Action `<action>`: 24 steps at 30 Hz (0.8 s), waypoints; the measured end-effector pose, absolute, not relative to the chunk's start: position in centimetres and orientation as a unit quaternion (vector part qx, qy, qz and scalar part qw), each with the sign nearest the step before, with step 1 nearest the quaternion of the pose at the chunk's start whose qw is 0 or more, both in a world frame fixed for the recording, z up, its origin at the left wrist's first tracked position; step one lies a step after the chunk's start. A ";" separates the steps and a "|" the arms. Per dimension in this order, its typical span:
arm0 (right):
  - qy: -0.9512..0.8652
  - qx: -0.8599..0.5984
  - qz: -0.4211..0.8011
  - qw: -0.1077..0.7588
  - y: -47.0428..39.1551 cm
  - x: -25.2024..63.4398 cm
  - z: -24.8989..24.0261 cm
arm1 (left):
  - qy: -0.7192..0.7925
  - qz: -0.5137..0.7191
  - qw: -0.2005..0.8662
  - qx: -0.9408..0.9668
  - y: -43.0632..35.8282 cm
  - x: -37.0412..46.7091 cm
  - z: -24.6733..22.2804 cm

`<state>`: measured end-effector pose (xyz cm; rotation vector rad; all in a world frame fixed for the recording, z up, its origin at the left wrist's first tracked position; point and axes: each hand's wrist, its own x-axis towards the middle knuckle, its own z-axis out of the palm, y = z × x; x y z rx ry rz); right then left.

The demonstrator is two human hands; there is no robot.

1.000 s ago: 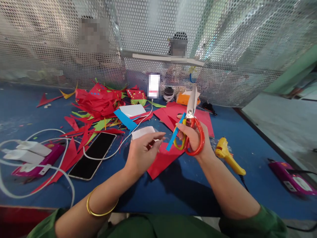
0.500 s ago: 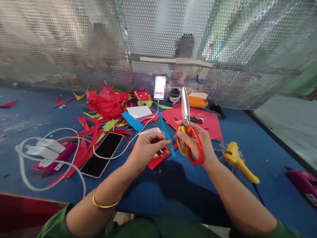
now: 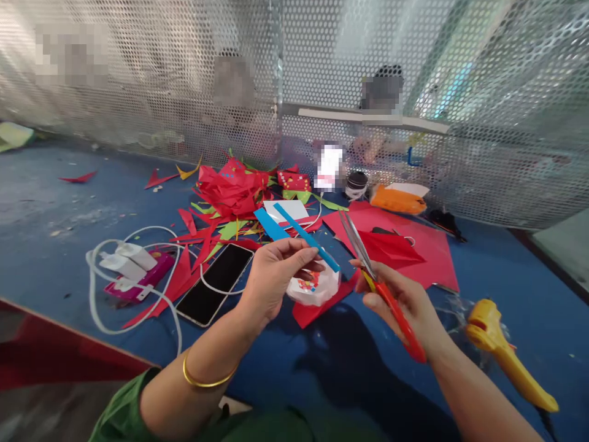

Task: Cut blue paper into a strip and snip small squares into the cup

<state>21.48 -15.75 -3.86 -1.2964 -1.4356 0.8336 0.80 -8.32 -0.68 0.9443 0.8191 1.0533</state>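
Note:
Between thumb and fingers, my left hand (image 3: pixel 280 270) pinches a narrow blue paper strip (image 3: pixel 304 235), which slants from upper left to lower right. My right hand (image 3: pixel 405 301) is wrapped round the handles of a pair of scissors (image 3: pixel 361 245) with red and yellow grips; the blades point up and away, toward the strip's right side but apart from it. Beneath the strip stands a white tub (image 3: pixel 317 288) with small coloured pieces in it, partly hidden by my left hand. A red paper piece (image 3: pixel 317 312) lies under the tub.
Red and green paper scraps (image 3: pixel 230 190) pile up at the back left. A black phone (image 3: pixel 215 285), white cable and chargers (image 3: pixel 129 261) lie left. Red sheets (image 3: pixel 432 258) lie to the right, with a yellow glue gun (image 3: pixel 506 350) beyond. A perforated metal screen (image 3: pixel 322 61) bounds the back.
The blue strip has tilted from steep to a flatter slant, up and left. The scissors have turned edge-on and tipped left. The view has shifted left, uncovering more of the tub.

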 end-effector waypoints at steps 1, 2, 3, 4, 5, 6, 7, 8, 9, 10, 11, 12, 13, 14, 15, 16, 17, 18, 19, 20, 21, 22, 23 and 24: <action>-0.580 -0.546 0.349 0.493 -15.7 21.1 -3.6 | 0.371 0.469 0.680 0.424 -8.4 0.9 -0.8; -0.565 -0.556 0.358 0.494 -15.7 20.8 -3.3 | 0.376 0.465 0.677 0.430 -8.4 1.0 -1.0; -0.547 -0.561 0.368 0.501 -15.8 20.4 -3.1 | 0.379 0.460 0.675 0.435 -8.5 1.1 -1.1; -0.529 -0.560 0.379 0.513 -15.8 20.0 -3.0 | 0.381 0.454 0.675 0.439 -8.6 1.3 -1.2; -0.513 -0.553 0.389 0.528 -15.9 19.7 -2.9 | 0.382 0.447 0.677 0.443 -8.8 1.4 -1.3; -0.499 -0.545 0.398 0.544 -16.0 19.4 -2.9 | 0.383 0.438 0.680 0.447 -9.0 1.6 -1.4; -0.486 -0.537 0.404 0.559 -16.1 19.2 -3.0 | 0.384 0.430 0.682 0.450 -9.1 1.8 -1.4; -0.475 -0.531 0.407 0.572 -16.2 19.0 -3.0 | 0.387 0.422 0.684 0.453 -9.3 1.9 -1.4; -0.464 -0.528 0.407 0.583 -16.2 18.9 -3.1 | 0.391 0.412 0.685 0.456 -9.5 2.0 -1.4; -0.456 -0.527 0.407 0.591 -16.3 18.9 -3.2 | 0.395 0.400 0.686 0.461 -9.6 2.1 -1.4; -0.448 -0.528 0.406 0.596 -16.3 18.8 -3.2 | 0.398 0.390 0.687 0.466 -9.7 2.2 -1.4; -0.443 -0.530 0.404 0.600 -16.2 18.8 -3.1 | 0.400 0.381 0.688 0.470 -9.8 2.3 -1.3; -0.439 -0.533 0.402 0.602 -16.2 18.7 -3.0 | 0.401 0.374 0.689 0.474 -9.9 2.3 -1.3; -0.436 -0.534 0.400 0.603 -16.1 18.7 -3.0 | 0.400 0.370 0.691 0.476 -9.9 2.3 -1.3; -0.436 -0.536 0.400 0.603 -16.1 18.7 -2.9 | 0.399 0.369 0.692 0.476 -10.0 2.4 -1.3; -0.436 -0.537 0.400 0.601 -16.0 18.6 -2.8 | 0.398 0.369 0.693 0.474 -10.0 2.4 -1.3; -0.438 -0.539 0.403 0.596 -16.0 18.6 -2.7 | 0.399 0.370 0.694 0.472 -10.0 2.4 -1.3; -0.440 -0.542 0.406 0.589 -16.0 18.6 -2.7 | 0.399 0.372 0.694 0.470 -10.0 2.4 -1.3; -0.442 -0.546 0.409 0.582 -16.0 18.5 -2.6 | 0.400 0.373 0.694 0.469 -10.0 2.4 -1.3; -0.442 -0.549 0.412 0.577 -15.9 18.5 -2.6 | 0.402 0.373 0.693 0.468 -10.0 2.4 -1.3; -0.442 -0.551 0.413 0.575 -15.9 18.5 -2.6 | 0.405 0.373 0.693 0.466 -10.0 2.4 -1.2; -0.441 -0.552 0.414 0.574 -15.9 18.4 -2.5 | 0.407 0.371 0.692 0.466 -10.0 2.4 -1.2; -0.441 -0.551 0.415 0.574 -16.0 18.4 -2.4 | 0.408 0.368 0.692 0.467 -10.0 2.4 -1.2; -0.440 -0.552 0.416 0.573 -16.0 18.4 -2.3 | 0.409 0.363 0.693 0.470 -9.9 2.4 -1.3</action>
